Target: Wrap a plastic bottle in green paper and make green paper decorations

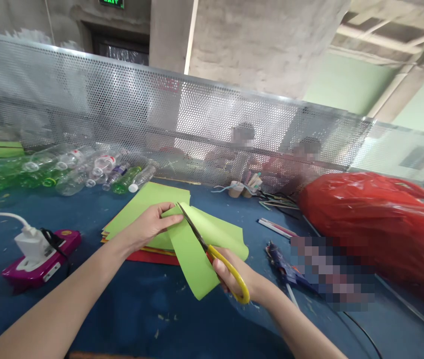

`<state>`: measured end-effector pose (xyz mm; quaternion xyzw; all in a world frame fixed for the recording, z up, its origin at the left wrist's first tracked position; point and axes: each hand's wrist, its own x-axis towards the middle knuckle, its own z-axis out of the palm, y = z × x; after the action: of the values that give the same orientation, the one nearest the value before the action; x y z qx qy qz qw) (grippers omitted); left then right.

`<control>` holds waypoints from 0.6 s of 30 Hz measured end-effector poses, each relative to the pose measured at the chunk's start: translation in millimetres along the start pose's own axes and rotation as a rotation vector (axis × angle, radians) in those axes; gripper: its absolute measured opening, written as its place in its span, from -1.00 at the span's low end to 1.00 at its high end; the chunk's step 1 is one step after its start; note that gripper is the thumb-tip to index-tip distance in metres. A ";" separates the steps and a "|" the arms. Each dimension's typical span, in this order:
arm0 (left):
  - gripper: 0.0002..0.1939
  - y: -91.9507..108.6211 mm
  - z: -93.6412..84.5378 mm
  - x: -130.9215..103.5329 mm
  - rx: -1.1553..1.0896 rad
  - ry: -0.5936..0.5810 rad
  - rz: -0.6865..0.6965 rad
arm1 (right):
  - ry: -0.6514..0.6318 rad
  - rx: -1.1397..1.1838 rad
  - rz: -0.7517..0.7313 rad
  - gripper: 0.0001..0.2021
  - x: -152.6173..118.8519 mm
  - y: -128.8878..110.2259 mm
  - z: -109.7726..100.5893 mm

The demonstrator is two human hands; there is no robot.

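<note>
My left hand [155, 220] pinches the far edge of a light green paper sheet [193, 259], thumb on top. My right hand [232, 271] is wrapped round the yellow handles of a pair of scissors [204, 242]. The scissors' dark blades lie along the sheet, their tips close to my left fingertips. To the right of the blades the paper curls up. Beneath and behind it is a stack of coloured paper [137, 204], green on top, with yellow and red edges showing at the near side.
Plastic bottles [77, 172] lie at the back left. A purple power strip [43, 259] sits at the left. On the right are a blue glue gun [284, 264], a pen-like strip [275, 228] and a red plastic bag [368, 214]. A perforated metal screen [122, 99] stands behind.
</note>
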<state>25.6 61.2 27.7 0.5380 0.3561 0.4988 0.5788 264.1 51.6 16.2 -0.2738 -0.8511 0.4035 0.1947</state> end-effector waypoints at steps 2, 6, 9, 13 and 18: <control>-0.66 0.0 0.4 0.1 -0.017 0.009 -0.011 | 0.021 -0.012 -0.029 -0.43 0.6 -0.7 0.3; -0.71 -0.6 1.2 0.4 -0.050 0.018 -0.026 | 0.037 -0.025 -0.038 -0.44 1.6 -1.7 0.5; -0.72 -1.2 1.8 0.6 -0.046 0.019 -0.010 | 0.044 -0.036 -0.039 -0.43 2.7 0.1 0.6; -0.74 -0.6 3.0 0.6 -0.029 0.029 -0.009 | 0.046 -0.050 -0.035 -0.43 4.3 3.9 1.6; -0.75 -0.8 3.7 1.0 -0.036 0.034 -0.011 | 0.068 -0.055 0.006 -0.41 4.5 6.9 3.5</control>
<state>29.5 61.1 27.7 0.5170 0.3597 0.5110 0.5850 260.8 56.0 9.2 -0.2949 -0.8539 0.3711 0.2146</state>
